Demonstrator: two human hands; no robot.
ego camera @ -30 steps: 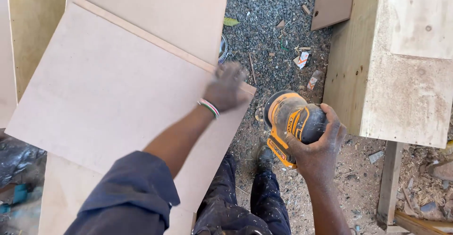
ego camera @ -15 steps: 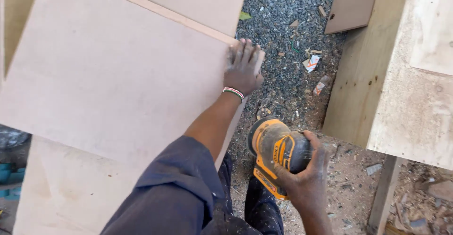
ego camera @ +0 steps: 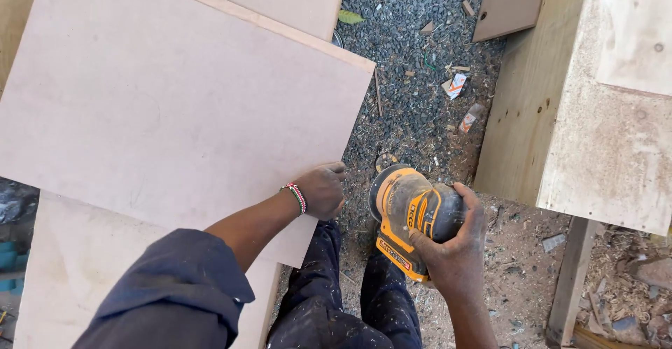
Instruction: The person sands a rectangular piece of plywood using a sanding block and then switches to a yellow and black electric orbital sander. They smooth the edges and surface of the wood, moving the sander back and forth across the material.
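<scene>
Left hand has slid down the board to clamp its near right edge, while the right hand keeps gripping the orange sander just beside it, probably off the wood.

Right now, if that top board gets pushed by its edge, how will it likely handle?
The board looks stiff: it lies flat with crisp, straight edges. Its smooth face resting on another board suggests it would slide rather than tip. It is wide and thin, so probably awkward with just the left hand at its edge.
</scene>
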